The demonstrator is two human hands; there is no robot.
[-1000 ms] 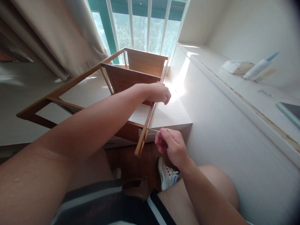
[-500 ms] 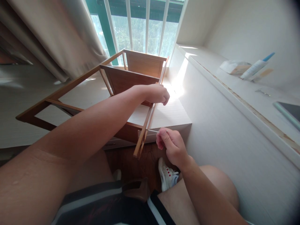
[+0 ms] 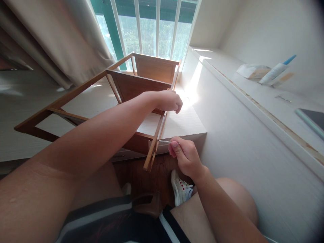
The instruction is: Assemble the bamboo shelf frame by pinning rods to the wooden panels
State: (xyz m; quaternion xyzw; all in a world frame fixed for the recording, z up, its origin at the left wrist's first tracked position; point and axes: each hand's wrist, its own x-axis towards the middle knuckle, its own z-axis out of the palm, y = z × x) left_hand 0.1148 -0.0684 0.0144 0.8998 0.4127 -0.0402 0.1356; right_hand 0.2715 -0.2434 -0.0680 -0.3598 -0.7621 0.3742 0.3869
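Note:
A brown wooden shelf frame (image 3: 76, 88) lies tipped on its side across a white desk top (image 3: 181, 123). My left hand (image 3: 168, 101) is closed round one of the frame's long side rails (image 3: 157, 135), steadying it. My right hand (image 3: 183, 155) is closed in a pinch on a thin metal tool (image 3: 164, 141), whose tip meets the same rail near its lower end, just past the desk's front edge.
A window with white bars (image 3: 152, 27) and a beige curtain (image 3: 63, 37) stand behind the frame. On the right a long white ledge (image 3: 253, 98) carries a tube (image 3: 274, 71), a packet (image 3: 250, 71) and a dark tablet (image 3: 312, 118). My knees and a white shoe (image 3: 181, 189) are below.
My right hand has turned slightly and shifted a little closer to the rail with the thin tool. The left hand and the frame have stayed put.

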